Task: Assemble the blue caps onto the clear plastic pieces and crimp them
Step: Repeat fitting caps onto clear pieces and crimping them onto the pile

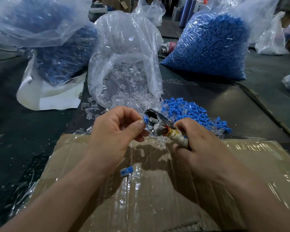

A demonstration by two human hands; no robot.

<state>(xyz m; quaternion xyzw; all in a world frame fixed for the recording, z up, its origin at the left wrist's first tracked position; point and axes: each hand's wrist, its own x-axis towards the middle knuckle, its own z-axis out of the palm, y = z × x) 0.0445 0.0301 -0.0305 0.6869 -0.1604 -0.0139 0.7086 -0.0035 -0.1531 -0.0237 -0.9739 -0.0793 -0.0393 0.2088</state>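
Note:
My left hand (117,126) pinches a small blue cap on a clear piece (146,122) between thumb and fingertips. It holds the piece against the metal jaws of a crimping tool (155,120). My right hand (199,143) grips the tool's taped handle (176,136). One assembled blue-and-clear part (126,171) lies on the cardboard (157,190) below my hands. A loose pile of blue caps (191,113) sits just beyond the tool. Clear pieces (122,94) spill from an open bag behind my hands.
A large bag of blue caps (213,41) stands at the back right. Another bag of blue-and-clear parts (60,52) stands at the back left on a white sheet (49,96). Stray clear pieces (89,106) lie on the dark floor.

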